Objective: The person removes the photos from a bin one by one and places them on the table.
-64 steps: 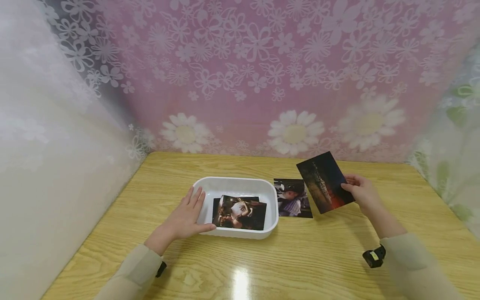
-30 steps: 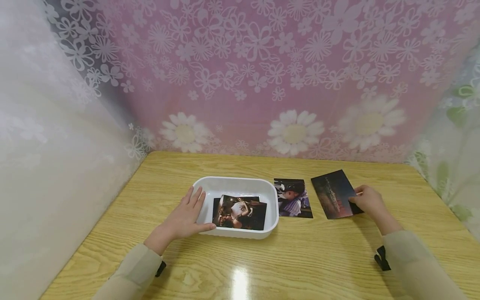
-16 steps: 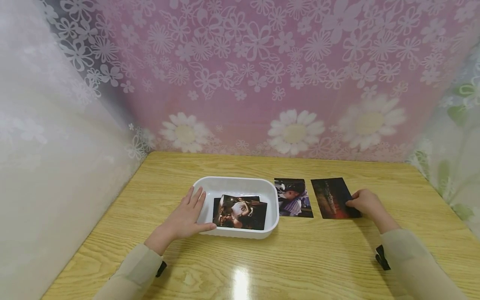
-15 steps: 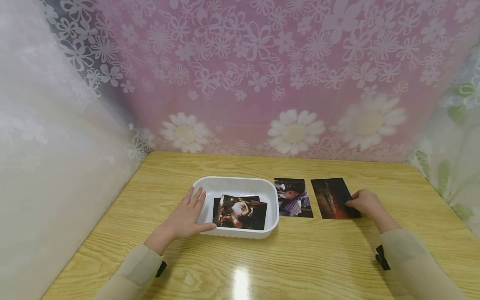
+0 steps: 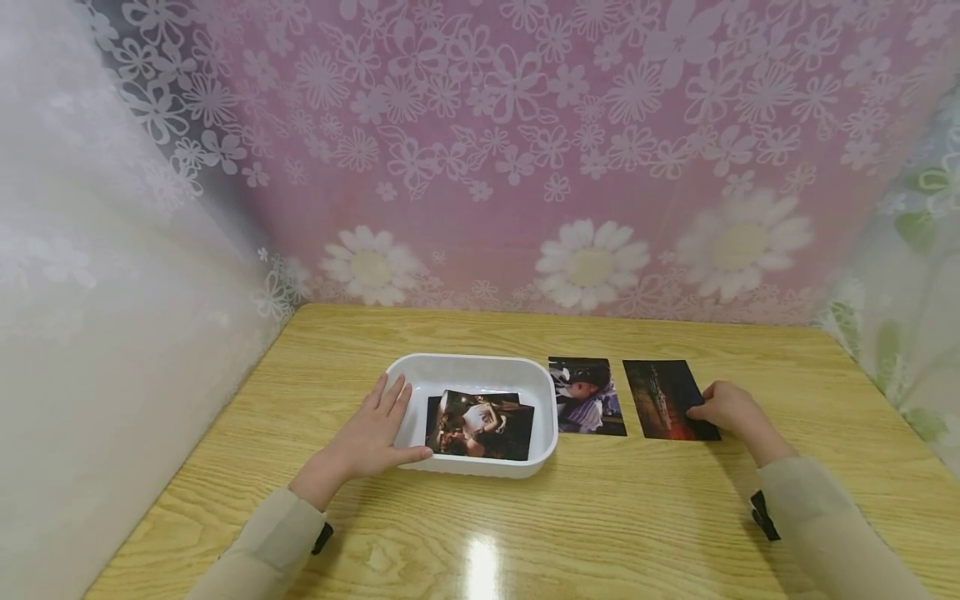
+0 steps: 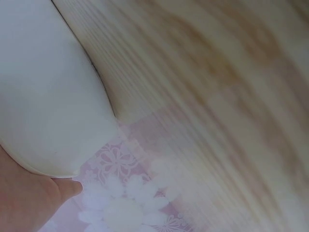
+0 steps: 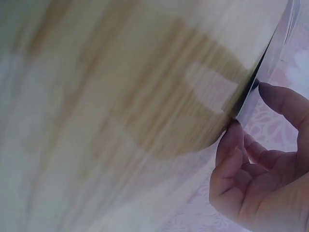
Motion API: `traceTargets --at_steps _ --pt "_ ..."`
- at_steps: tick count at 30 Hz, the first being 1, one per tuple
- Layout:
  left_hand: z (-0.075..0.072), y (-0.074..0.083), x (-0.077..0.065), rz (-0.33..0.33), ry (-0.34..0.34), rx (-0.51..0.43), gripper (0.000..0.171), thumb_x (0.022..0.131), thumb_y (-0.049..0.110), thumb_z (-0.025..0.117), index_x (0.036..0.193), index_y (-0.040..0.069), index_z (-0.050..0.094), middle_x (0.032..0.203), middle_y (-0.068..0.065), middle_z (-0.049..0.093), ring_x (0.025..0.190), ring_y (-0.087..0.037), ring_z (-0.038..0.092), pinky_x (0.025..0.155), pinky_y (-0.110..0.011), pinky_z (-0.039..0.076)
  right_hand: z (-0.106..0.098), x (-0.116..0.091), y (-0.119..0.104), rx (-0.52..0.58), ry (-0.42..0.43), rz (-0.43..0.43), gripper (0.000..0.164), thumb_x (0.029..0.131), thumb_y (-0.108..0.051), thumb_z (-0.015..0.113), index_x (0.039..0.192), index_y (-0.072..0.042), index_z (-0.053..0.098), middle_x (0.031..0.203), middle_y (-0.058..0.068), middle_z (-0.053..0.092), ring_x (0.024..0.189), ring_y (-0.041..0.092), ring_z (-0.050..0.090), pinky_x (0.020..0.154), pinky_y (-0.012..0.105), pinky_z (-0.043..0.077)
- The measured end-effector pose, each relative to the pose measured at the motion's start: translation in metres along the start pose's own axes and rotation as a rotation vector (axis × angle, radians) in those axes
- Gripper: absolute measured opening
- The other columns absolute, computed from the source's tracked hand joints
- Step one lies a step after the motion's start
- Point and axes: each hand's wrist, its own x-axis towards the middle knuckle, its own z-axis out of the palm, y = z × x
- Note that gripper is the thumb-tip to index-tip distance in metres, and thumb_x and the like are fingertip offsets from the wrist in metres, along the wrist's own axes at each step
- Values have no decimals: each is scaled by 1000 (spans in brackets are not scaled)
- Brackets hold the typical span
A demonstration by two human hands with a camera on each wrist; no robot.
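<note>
"Grip on anything?"
"The right hand (image 5: 733,411) pinches the right edge of the dark photo (image 5: 658,396); the left hand (image 5: 366,435), fingers straight and spread, rests on the left end of the white tub (image 5: 480,372)."
"And where's that photo?"
"At the table (image 5: 637,517), just right of the purple photo (image 5: 588,397), apart from it; overlapping photos (image 5: 480,427) lie inside the tub."

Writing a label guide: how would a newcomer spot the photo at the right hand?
On the wooden table, find the white tray. To its right, past the purple-toned photo, is the dark photo pinched by the right hand. Unlike that neighbour, it is mostly black, reddish toward its near edge.
</note>
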Motion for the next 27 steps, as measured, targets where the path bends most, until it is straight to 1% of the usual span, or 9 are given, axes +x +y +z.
traceTargets --at_steps 2,3,5,9,10,12,16,21,27 --pt "1 -1 0 0 4 -2 101 77 70 39 138 -7 17 145 -21 8 130 -37 -2 102 -50 15 0 -1 -1 -20 2 -5 54 81 -21 61 106 22 42 106 39 44 79 37 51 65 43 44" --pt "1 -1 0 1 7 -4 101 77 70 39 138 -7 18 144 -21 8 130 -37 -2 101 -50 16 0 -1 -1 -24 0 -5 49 80 -21 61 99 21 45 96 36 48 71 31 49 61 39 43" --pt "1 -1 0 2 11 -7 100 77 70 39 138 -7 18 144 -21 9 130 -38 -2 101 -50 16 0 -2 -1 -42 10 -5 49 80 -23 62 99 19 45 95 35 48 69 29 49 59 38 42" --pt "2 -1 0 3 15 -9 100 77 70 39 138 -7 18 144 -21 9 130 -37 -2 101 -50 16 0 -4 -1 -69 52 -14 53 79 -27 64 102 17 45 95 33 52 79 40 53 63 44 44" --pt "2 -2 0 2 12 -8 100 77 70 39 138 -6 18 144 -21 9 131 -37 -2 102 -50 16 0 -5 0 -76 66 -23 60 79 -28 64 110 18 42 104 35 49 87 44 51 66 47 43" --pt "2 -2 0 0 8 -9 100 77 71 38 138 -6 17 145 -21 8 131 -37 -3 102 -50 15 0 -7 0 -63 79 -45 63 80 -31 63 113 18 40 104 35 49 88 46 50 65 48 43" --pt "2 -1 0 -6 -4 -12 101 77 71 38 139 -5 16 145 -20 7 131 -36 -4 102 -49 14 -1 -11 -3 -35 105 -100 65 83 -31 60 117 18 37 105 38 48 87 46 50 64 48 43" --pt "1 -1 0 -8 -4 -11 101 77 71 38 139 -6 17 145 -20 8 131 -36 -4 102 -50 14 2 -16 -21 -30 180 -167 62 82 -29 61 118 17 39 104 36 48 85 44 52 64 48 44" --pt "1 -1 0 -2 2 -15 100 77 70 39 138 -6 17 145 -20 9 131 -37 -3 101 -51 16 8 -24 -61 8 230 -254 55 81 -23 63 118 13 44 107 33 49 92 43 50 69 49 44"
